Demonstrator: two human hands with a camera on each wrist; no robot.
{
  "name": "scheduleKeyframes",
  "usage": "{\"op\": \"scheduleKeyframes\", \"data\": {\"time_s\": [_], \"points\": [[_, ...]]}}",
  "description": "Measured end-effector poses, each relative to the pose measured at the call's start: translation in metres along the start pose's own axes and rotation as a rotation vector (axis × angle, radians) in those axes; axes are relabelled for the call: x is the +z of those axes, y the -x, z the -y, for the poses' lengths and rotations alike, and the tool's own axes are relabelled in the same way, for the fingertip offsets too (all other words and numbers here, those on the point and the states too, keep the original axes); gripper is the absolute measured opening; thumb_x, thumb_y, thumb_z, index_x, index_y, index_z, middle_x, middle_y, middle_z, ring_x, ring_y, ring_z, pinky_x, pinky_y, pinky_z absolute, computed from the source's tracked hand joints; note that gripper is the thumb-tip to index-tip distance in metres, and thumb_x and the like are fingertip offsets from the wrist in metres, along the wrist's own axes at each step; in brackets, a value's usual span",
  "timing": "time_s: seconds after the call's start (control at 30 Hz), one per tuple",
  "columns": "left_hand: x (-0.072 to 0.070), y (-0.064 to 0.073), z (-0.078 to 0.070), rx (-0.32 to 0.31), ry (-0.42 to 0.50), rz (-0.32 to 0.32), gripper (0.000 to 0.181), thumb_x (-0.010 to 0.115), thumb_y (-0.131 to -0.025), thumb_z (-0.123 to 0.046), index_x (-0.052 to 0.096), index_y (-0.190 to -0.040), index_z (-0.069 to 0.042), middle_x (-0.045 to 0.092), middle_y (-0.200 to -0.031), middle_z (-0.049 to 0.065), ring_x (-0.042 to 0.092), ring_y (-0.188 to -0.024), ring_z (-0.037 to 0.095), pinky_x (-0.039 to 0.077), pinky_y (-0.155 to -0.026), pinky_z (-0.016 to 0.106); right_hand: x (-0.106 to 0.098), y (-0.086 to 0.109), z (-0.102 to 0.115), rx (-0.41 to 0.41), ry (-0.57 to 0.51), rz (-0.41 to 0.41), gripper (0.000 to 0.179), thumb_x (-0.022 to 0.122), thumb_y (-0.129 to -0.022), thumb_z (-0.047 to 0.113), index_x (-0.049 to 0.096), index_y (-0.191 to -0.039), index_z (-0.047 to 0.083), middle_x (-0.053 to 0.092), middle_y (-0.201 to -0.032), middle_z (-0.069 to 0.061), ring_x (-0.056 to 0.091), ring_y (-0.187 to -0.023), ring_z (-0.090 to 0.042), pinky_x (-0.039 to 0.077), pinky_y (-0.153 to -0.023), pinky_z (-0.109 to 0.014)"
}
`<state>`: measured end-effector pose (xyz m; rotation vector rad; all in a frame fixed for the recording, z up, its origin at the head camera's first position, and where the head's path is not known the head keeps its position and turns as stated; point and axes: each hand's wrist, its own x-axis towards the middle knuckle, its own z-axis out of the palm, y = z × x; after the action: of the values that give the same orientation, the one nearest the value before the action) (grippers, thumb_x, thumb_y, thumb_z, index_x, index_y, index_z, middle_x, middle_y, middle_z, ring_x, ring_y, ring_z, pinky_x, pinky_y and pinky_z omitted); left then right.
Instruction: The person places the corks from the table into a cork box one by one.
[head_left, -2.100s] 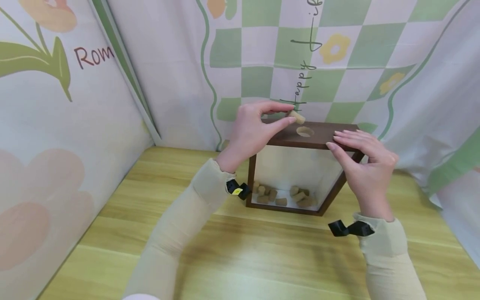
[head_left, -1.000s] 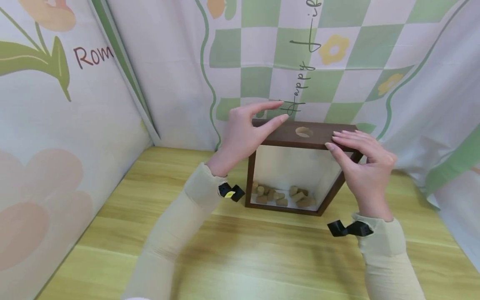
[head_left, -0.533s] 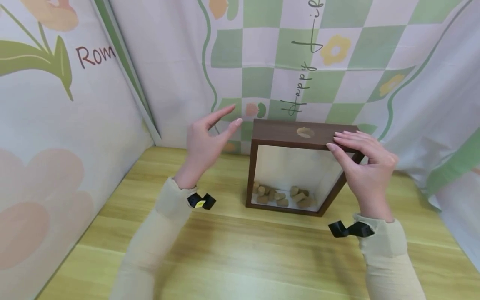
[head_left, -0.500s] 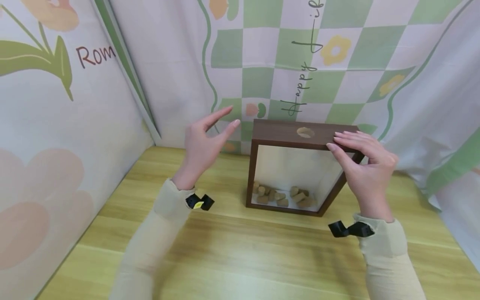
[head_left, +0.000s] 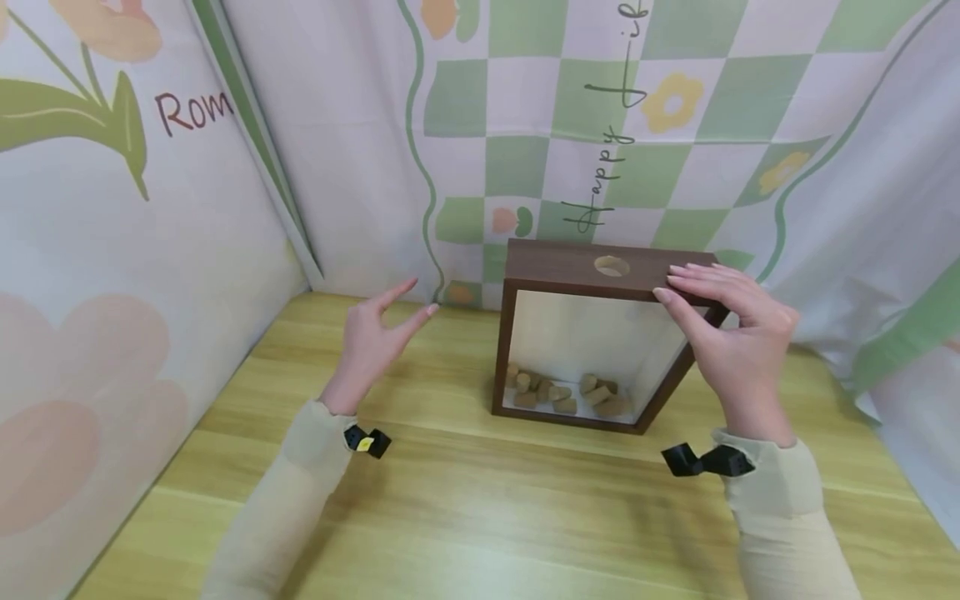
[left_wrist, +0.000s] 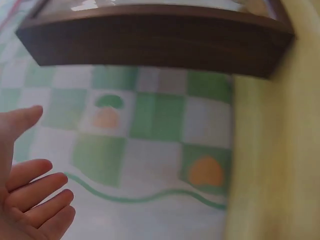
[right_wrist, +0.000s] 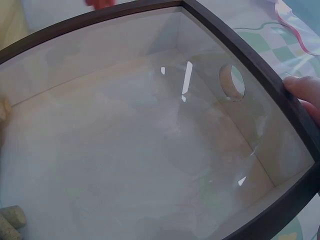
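A dark brown wooden display box (head_left: 558, 265) with a clear front stands upright on the table. Its top has a round hole (head_left: 612, 266). Several corks (head_left: 600, 393) lie in two loose groups on its floor, and the right wrist view shows a few corks (right_wrist: 12, 217) at its left edge. My right hand (head_left: 738, 333) holds the box's top right corner, fingers across the top and thumb at the front edge. Well to the left of the box, my left hand (head_left: 367, 343) hovers with thumb and forefinger spread and nothing between them.
The box stands on a wood-grain table (head_left: 480, 517). Close behind it hangs a green-and-white checked curtain (head_left: 517, 162). A printed white panel (head_left: 180, 250) borders the table on the left. Each sleeve carries a small black wrist camera (head_left: 367, 442).
My left hand has let go of a cork above the hole, then moved left and down, away from the box. One more cork shows inside. My right hand stays on the corner.
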<state>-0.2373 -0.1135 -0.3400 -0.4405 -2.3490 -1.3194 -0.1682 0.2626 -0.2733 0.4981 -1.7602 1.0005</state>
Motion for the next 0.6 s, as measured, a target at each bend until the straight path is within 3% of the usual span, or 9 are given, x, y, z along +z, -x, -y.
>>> {"op": "scheduleKeyframes", "data": {"time_s": [0.03, 0.1, 0.17, 0.2, 0.33, 0.43, 0.6], "points": [[0.0, 0.003, 0.008, -0.003, -0.019, 0.019, 0.063, 0.078, -0.09, -0.044, 0.062, -0.14, -0.009, 0.069, -0.077, 0.013, 0.047, -0.048, 0.012, 0.05, -0.059, 0.03, 0.0, 0.0, 0.002, 0.0, -0.001, 0.0, 0.017, 0.088, -0.077, 0.0, 0.08, -0.091, -0.004, 0.075, -0.093, -0.022, 0.071, -0.101, -0.018, 0.05, -0.101, -0.041], [0.001, 0.007, 0.023, -0.007, -0.063, 0.061, 0.072, 0.08, -0.088, -0.044, 0.057, -0.145, -0.007, 0.071, -0.118, 0.016, 0.07, -0.083, 0.021, 0.055, -0.085, 0.035, 0.001, -0.001, 0.004, 0.001, -0.006, -0.001, 0.017, 0.088, -0.077, 0.0, 0.08, -0.091, -0.005, 0.075, -0.093, -0.022, 0.071, -0.101, -0.018, 0.05, -0.101, -0.041], [0.0, 0.01, 0.036, 0.004, -0.128, 0.097, 0.083, 0.083, -0.084, -0.046, 0.051, -0.149, -0.005, 0.049, -0.15, 0.016, 0.058, -0.125, 0.032, 0.041, -0.11, 0.046, 0.0, -0.001, 0.006, 0.001, -0.008, -0.003, 0.017, 0.088, -0.077, 0.001, 0.08, -0.091, -0.005, 0.075, -0.093, -0.022, 0.071, -0.101, -0.018, 0.049, -0.102, -0.041], [0.0, 0.01, 0.042, 0.012, -0.171, 0.113, 0.089, 0.084, -0.082, -0.049, 0.048, -0.151, -0.004, 0.046, -0.152, 0.017, 0.046, -0.138, 0.036, 0.038, -0.113, 0.05, 0.0, -0.002, 0.006, 0.002, -0.01, -0.004, 0.017, 0.088, -0.077, 0.001, 0.08, -0.091, -0.005, 0.074, -0.094, -0.022, 0.071, -0.101, -0.018, 0.049, -0.102, -0.041], [-0.002, 0.01, 0.063, 0.038, -0.377, 0.163, 0.11, 0.084, -0.074, -0.063, 0.038, -0.156, -0.005, 0.037, -0.157, 0.025, 0.039, -0.139, 0.047, 0.033, -0.113, 0.06, -0.001, -0.001, 0.006, 0.002, -0.008, -0.008, 0.017, 0.088, -0.078, 0.003, 0.08, -0.091, -0.005, 0.074, -0.094, -0.022, 0.071, -0.101, -0.018, 0.049, -0.102, -0.041], [-0.004, 0.009, 0.075, 0.054, -0.542, 0.228, 0.121, 0.079, -0.071, -0.073, 0.03, -0.16, -0.007, 0.028, -0.161, 0.026, 0.028, -0.145, 0.047, 0.023, -0.117, 0.061, -0.001, -0.002, 0.005, 0.0, -0.002, -0.01, 0.017, 0.088, -0.078, 0.003, 0.08, -0.091, -0.005, 0.075, -0.094, -0.022, 0.071, -0.101, -0.018, 0.049, -0.102, -0.041], [-0.005, 0.009, 0.088, 0.04, -0.756, 0.392, 0.122, 0.056, -0.076, -0.089, 0.017, -0.164, -0.013, 0.007, -0.168, 0.018, 0.005, -0.153, 0.039, -0.002, -0.121, 0.056, -0.001, -0.004, 0.005, -0.007, 0.001, -0.001, 0.019, 0.089, -0.078, 0.004, 0.08, -0.092, -0.004, 0.075, -0.094, -0.022, 0.071, -0.102, -0.019, 0.049, -0.102, -0.041]]}}
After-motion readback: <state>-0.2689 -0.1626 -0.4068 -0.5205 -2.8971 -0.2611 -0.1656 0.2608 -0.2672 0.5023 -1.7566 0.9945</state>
